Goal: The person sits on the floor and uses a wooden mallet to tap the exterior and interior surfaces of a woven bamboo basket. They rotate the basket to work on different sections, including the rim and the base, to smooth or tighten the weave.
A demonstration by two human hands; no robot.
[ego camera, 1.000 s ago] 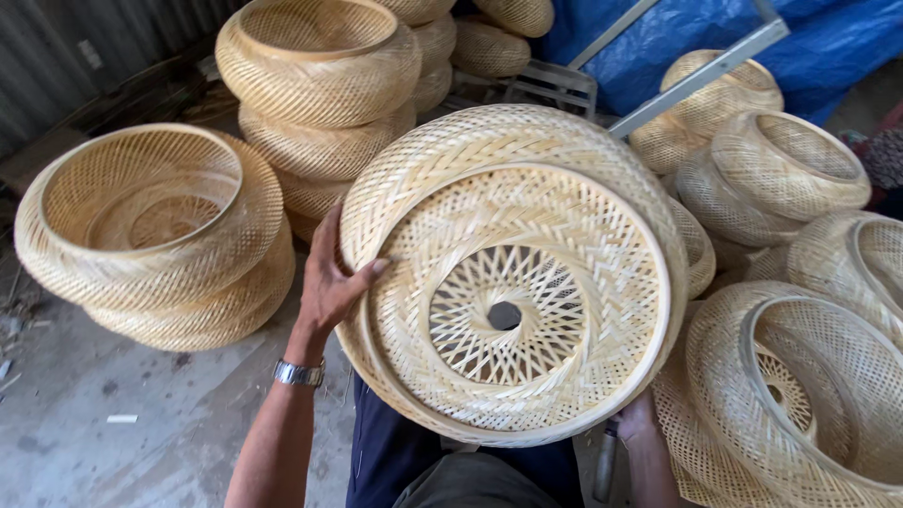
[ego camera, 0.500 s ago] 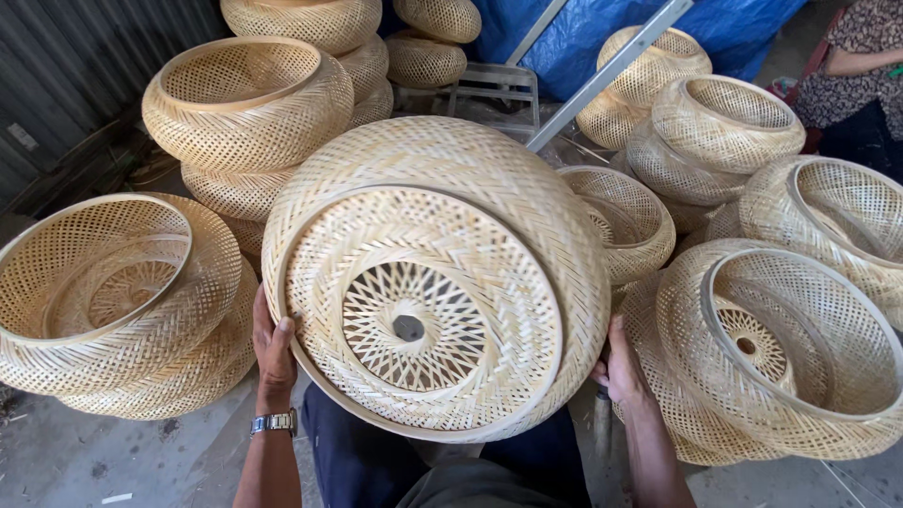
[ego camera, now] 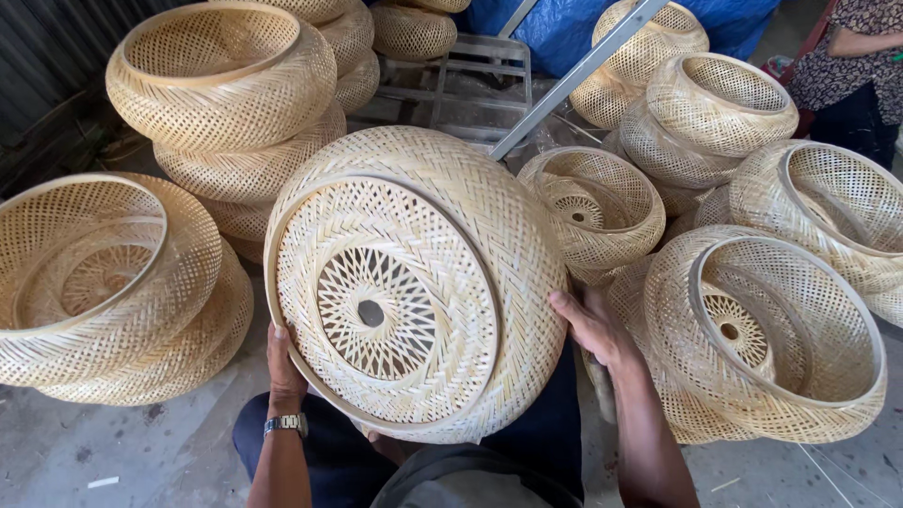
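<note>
Held thing: a round woven bamboo lampshade [ego camera: 414, 282], pale straw colour, tilted on edge over the person's lap in the near middle of the scene, its open ringed face turned toward the camera, with a spoked lattice and a small hole at the centre.
Left hand [ego camera: 284, 362]: pressed against the lower left rim of the lampshade, palm on the weave; its grip is open and flat, bracing the rim rather than wrapped around it. A wristwatch [ego camera: 285, 424] sits on the wrist.
Right hand [ego camera: 588, 325]: on the right side of the lampshade, fingers spread loosely over the outer weave, grip open and cupping the curved wall.
Left of scene: a stack of wide shades [ego camera: 108, 282] lies on the concrete floor [ego camera: 113, 461], just beside the held one.
Far left: a taller stack of shades [ego camera: 226, 103], openings up.
Right of scene: a shade on its side [ego camera: 767, 334], near the right forearm; more shades [ego camera: 720, 113] are piled behind it.
Far middle: a metal bar [ego camera: 578, 71] slants across in front of a blue tarpaulin [ego camera: 564, 23].
Far right corner: another person's arm in a patterned sleeve [ego camera: 847, 47].
</note>
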